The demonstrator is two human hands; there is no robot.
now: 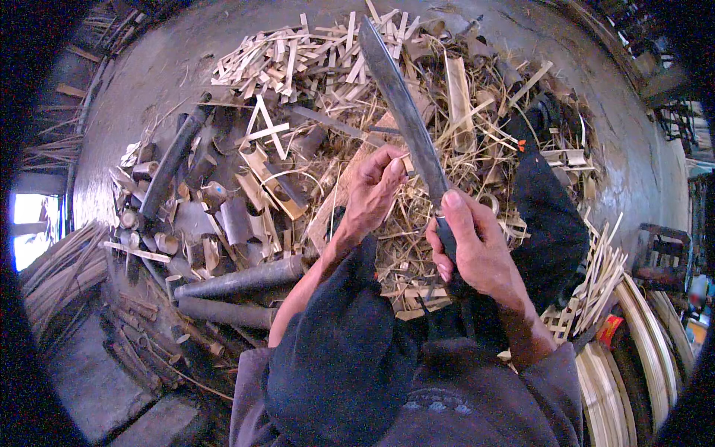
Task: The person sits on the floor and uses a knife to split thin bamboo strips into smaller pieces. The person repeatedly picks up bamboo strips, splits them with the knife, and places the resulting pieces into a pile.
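My right hand [477,246] is wrapped round the dark handle of a machete [408,112]. Its long blade points away from me and slants up to the left. Just left of the blade, my left hand [372,190] pinches a short bamboo piece [407,163] between thumb and fingers. That piece lies against or very near the blade's edge; I cannot tell which. Bamboo shavings [413,238] cover the ground beneath both hands. Beyond the blade's tip side lies a heap of cut bamboo strips [298,56].
Bamboo tubes [238,279] and split offcuts [237,220] lie at the left. A saw-like flat blade [328,119] rests among the scraps. My dark-trousered leg [547,216] stretches out at the right. Bundled long strips [63,268] stand far left; woven strips [596,287] lie near right.
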